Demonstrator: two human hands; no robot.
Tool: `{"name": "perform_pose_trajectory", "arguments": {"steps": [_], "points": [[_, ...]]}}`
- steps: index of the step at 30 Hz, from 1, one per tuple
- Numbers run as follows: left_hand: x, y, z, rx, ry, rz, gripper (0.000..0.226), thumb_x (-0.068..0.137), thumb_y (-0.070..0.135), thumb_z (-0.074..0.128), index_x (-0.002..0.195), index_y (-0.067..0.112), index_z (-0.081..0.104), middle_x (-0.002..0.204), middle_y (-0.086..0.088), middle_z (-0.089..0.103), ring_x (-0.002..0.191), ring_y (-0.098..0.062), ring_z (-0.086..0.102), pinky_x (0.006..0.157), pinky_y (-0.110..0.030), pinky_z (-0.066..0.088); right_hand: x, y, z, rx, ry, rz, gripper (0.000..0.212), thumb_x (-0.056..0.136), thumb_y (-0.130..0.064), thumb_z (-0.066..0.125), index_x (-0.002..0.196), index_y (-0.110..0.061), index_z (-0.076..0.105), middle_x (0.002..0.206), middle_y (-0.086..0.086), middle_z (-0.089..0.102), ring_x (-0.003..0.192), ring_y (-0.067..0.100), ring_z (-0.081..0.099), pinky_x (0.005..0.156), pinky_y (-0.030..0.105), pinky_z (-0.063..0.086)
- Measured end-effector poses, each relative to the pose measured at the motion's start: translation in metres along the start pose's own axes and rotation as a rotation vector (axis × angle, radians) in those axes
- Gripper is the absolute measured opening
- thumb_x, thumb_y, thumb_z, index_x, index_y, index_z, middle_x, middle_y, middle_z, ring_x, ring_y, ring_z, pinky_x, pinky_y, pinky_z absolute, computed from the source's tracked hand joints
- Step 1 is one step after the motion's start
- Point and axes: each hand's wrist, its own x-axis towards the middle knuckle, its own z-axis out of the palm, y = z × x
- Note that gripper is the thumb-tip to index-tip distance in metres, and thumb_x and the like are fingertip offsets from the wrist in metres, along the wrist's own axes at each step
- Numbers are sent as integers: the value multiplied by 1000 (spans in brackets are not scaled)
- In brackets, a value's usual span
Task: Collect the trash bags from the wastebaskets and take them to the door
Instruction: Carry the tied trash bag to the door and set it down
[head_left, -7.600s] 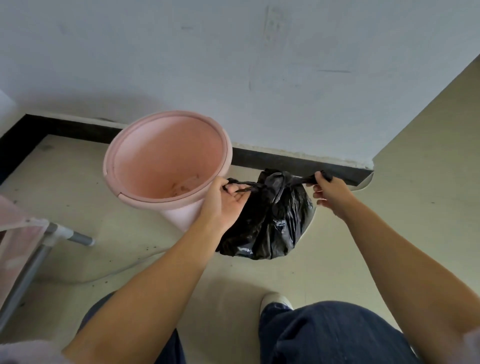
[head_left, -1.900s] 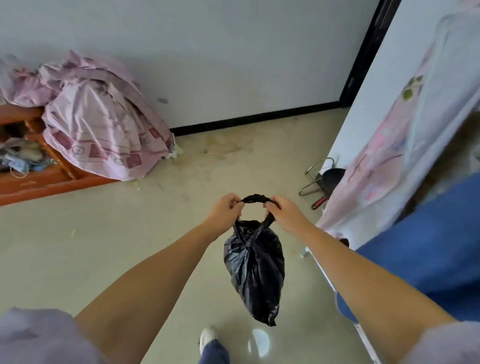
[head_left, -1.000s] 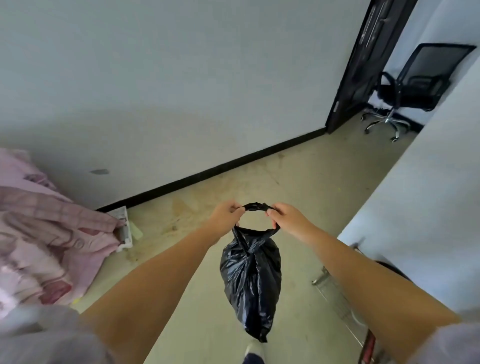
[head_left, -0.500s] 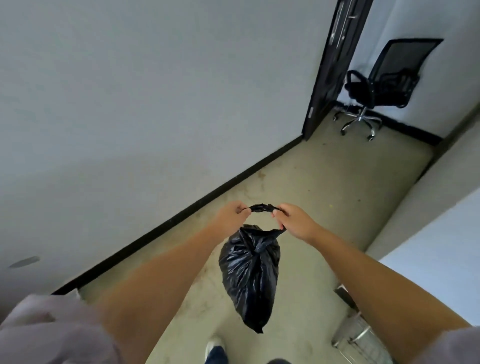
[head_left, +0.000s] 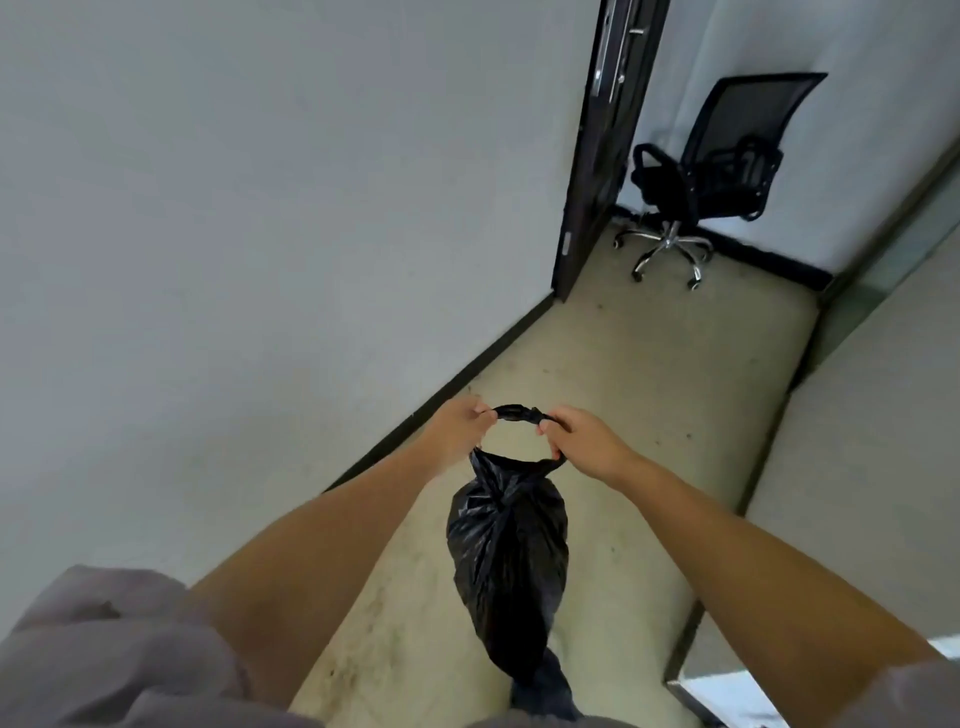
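Trash bag (head_left: 506, 561) hangs free above the floor (head_left: 649, 395), well short of the door (head_left: 597, 145) ahead-left. Left hand (head_left: 457, 434) and right hand (head_left: 584, 441) each pinch one end of the tied handle loop; fingers (head_left: 550, 421) curled round the twisted plastic. Two-handed hold likely keeps the knot tight and the load off the legs while walking. Office chair (head_left: 711, 171) stands beyond the doorway.

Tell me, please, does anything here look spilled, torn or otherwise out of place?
Nothing stands out. The black trash bag hangs knotted and intact from its loop, gripped by the left hand and right hand. The floor shows only scuffs; the office chair stands upright.
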Motion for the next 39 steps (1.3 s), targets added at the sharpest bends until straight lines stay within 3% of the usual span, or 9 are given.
{"name": "perform_pose_trajectory", "arguments": {"steps": [3,13,19,23,26,32,35,39], "points": [[69,32,4,-18,23,-23,29,97,22,47,68,20,48,65,1,51,58,-10,44,56,-22,33,61,9,-47,-31,-26,10,18,96,-16,42,87,-11,56,64,0,53,56,10,49,56,21,38],[278,104,22,-104,4,-46,29,96,20,48,68,18,49,64,1,52,57,-10,45,57,-23,34,251,56,-166,-59,-38,56,20,95,-18,43,88,-9,59,61,-1,55,57,15,49,63,31,41],[422,140,14,-119,3,-31,23,95,16,49,73,12,52,62,3,50,54,-7,42,45,-9,33,380,74,-231,-50,-32,73,20,96,-18,42,92,-8,60,63,0,55,61,17,51,64,30,42],[497,162,7,-111,-7,-37,18,95,16,49,79,10,53,63,2,51,56,-8,43,42,-4,33,444,76,-269,-45,-38,60,23,96,-21,46,76,-14,54,61,-1,53,56,13,48,61,28,39],[552,176,7,-125,-4,-71,24,95,16,49,71,16,51,64,2,52,57,-9,45,42,-4,33,495,82,-293,-49,-55,57,27,96,-21,48,68,-23,47,59,-1,51,53,11,46,57,24,37],[664,190,18,-91,44,-97,15,94,19,50,83,11,58,70,3,56,65,-9,49,58,-19,38,604,115,-336,-53,-109,26,21,95,-21,47,86,-6,59,58,-2,51,54,10,47,59,25,38],[719,189,35,-110,82,-144,15,94,18,51,83,11,59,71,2,58,71,-15,52,66,-25,39,656,145,-351,-19,-170,2,19,96,-21,45,84,-13,57,59,-2,52,56,12,49,64,29,39],[784,188,56,-145,115,-231,13,94,15,50,85,10,58,74,0,62,70,-16,55,73,-26,42,720,178,-366,-2,-219,21,19,95,-17,47,89,-7,62,59,-1,54,49,2,51,56,13,38]]}}
